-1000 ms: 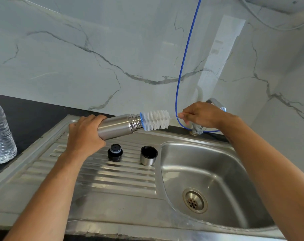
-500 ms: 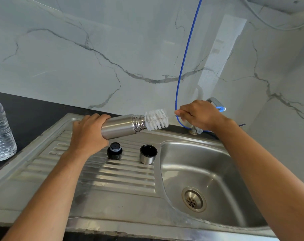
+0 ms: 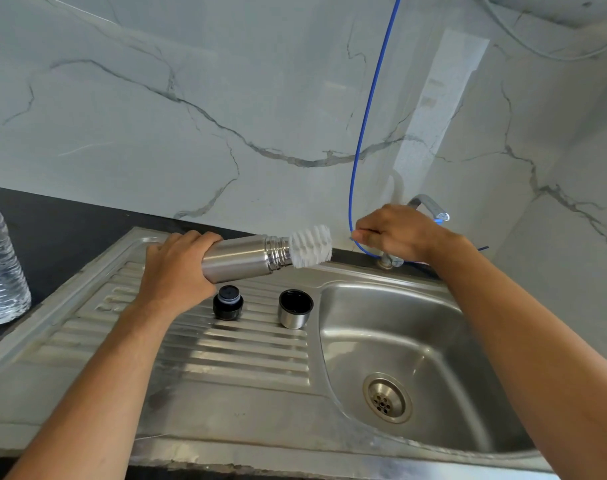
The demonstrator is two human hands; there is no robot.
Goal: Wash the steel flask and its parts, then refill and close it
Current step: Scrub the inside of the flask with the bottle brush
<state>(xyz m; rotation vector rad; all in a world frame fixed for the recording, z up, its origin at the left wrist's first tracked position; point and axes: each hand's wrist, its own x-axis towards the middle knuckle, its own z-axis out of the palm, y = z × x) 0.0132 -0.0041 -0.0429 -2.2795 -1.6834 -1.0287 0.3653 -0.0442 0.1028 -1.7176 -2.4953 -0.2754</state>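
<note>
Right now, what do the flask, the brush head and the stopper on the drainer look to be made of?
Flask: brushed steel, going by its dull grey sheen and the shiny threaded neck. Brush head: white bristles, probably nylon or similar plastic. Stopper: black with a matte look, likely plastic; a paler ring near its top may be a seal, too small to confirm.
</note>
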